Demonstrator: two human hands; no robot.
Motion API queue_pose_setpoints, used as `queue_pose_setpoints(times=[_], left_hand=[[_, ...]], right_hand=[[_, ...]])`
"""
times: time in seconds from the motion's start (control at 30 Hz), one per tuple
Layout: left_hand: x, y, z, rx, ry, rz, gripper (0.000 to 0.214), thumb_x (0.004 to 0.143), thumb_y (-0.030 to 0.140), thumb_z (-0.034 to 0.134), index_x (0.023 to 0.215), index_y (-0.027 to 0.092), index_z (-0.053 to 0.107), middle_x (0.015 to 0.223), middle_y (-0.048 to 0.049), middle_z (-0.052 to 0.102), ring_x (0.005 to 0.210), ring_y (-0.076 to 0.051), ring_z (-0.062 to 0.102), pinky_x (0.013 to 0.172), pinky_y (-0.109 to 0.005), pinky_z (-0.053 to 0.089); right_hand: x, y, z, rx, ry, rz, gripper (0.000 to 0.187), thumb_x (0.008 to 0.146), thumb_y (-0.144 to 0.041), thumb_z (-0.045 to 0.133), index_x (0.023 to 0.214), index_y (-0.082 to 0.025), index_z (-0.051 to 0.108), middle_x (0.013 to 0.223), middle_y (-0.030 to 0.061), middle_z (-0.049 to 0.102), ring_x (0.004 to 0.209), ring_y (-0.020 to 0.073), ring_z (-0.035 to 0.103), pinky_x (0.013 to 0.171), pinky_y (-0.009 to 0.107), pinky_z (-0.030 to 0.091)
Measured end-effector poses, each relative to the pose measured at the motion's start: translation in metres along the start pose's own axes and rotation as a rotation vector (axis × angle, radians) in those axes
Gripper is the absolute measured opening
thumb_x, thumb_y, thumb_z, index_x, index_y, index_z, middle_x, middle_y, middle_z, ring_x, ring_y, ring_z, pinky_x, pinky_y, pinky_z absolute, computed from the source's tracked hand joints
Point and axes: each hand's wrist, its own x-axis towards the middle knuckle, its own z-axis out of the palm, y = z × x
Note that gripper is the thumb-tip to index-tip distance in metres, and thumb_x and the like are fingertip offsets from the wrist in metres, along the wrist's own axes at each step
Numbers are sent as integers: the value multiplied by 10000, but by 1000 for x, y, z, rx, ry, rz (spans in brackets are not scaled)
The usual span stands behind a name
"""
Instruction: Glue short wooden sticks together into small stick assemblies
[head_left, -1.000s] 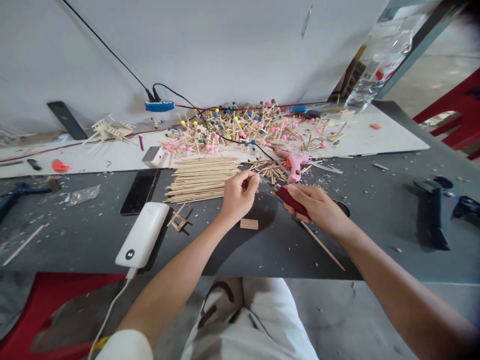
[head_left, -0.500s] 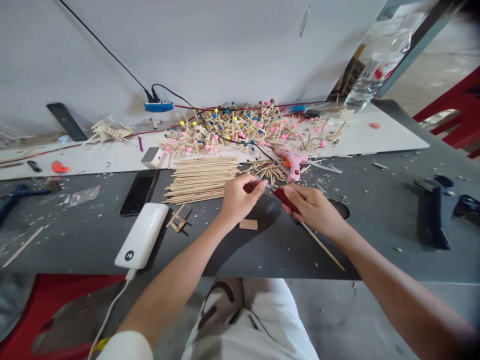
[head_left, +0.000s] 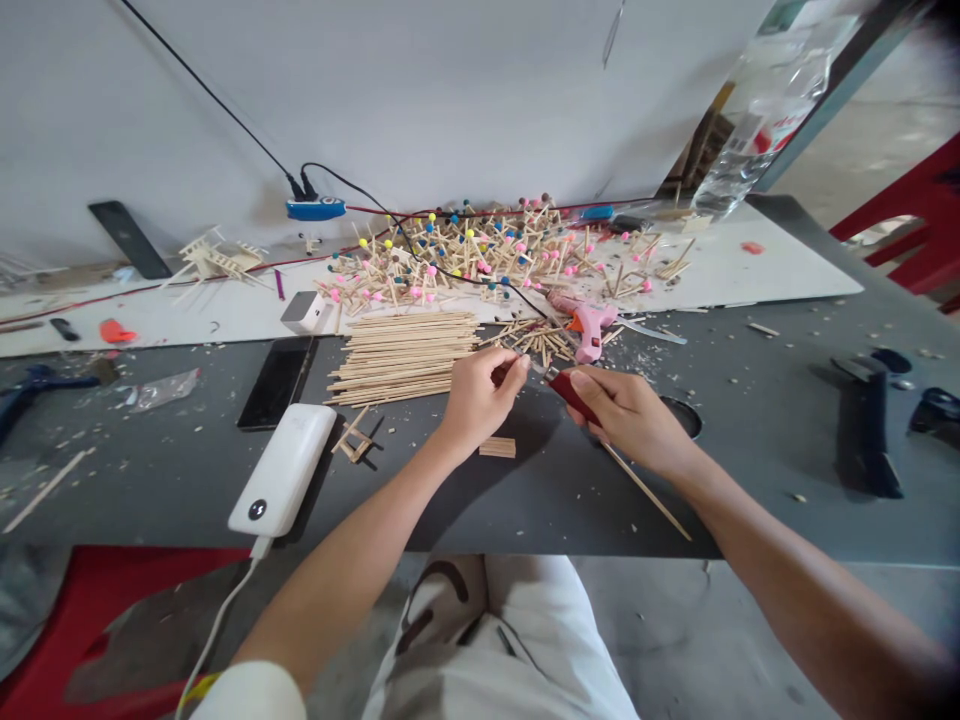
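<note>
Red-handled, a tool [head_left: 574,394] is sitting clamped in the right hand [head_left: 628,410], its tip pointing toward the left hand [head_left: 481,398] above the grey table [head_left: 562,505]. The left thumb and fingers are curling close together; whether they are pinching anything, one cannot tell. Short wooden pieces [head_left: 497,448] are lying nearer the front edge, while long sticks [head_left: 405,358] and a pink glue gun [head_left: 592,340] are lying beyond.

Right hand [head_left: 626,408] grips red-handled tool [head_left: 572,393]; left hand [head_left: 482,398] curled just beside its tip, contents too small to tell. Long sticks [head_left: 409,355] stacked on counter [head_left: 559,515], pink glue gun [head_left: 590,328] beyond hands, white power bank [head_left: 285,468] to left.
</note>
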Motion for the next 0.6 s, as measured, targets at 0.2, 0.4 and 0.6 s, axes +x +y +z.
queue_pose_setpoints(times=[0.2, 0.4, 0.6], left_hand=[[0, 4, 0, -5, 19, 13, 360, 953, 450, 587, 722, 178, 634, 648, -11, 610, 592, -126, 547, 584, -259, 413], [0, 5, 1, -15, 25, -13, 362, 936, 455, 608, 708, 176, 626, 638, -8, 611, 588, -125, 546, 583, -255, 409], [1, 4, 0, -16, -2, -13, 412, 957, 485, 564, 683, 181, 606, 612, -8, 584, 578, -129, 520, 558, -256, 388]], right_hand=[[0, -1, 0, 30, -9, 0, 534, 1031, -562, 350, 714, -188, 562, 581, -4, 543, 506, 108, 445, 494, 234, 321], [-1, -1, 1, 16, 1, -6, 517, 1028, -558, 359, 729, -191, 567, 610, 5, 572, 524, 116, 463, 503, 241, 328], [-1, -2, 1, -13, 13, -15, 529, 1025, -570, 350, 716, -195, 560, 601, 8, 565, 527, 125, 466, 508, 251, 335]])
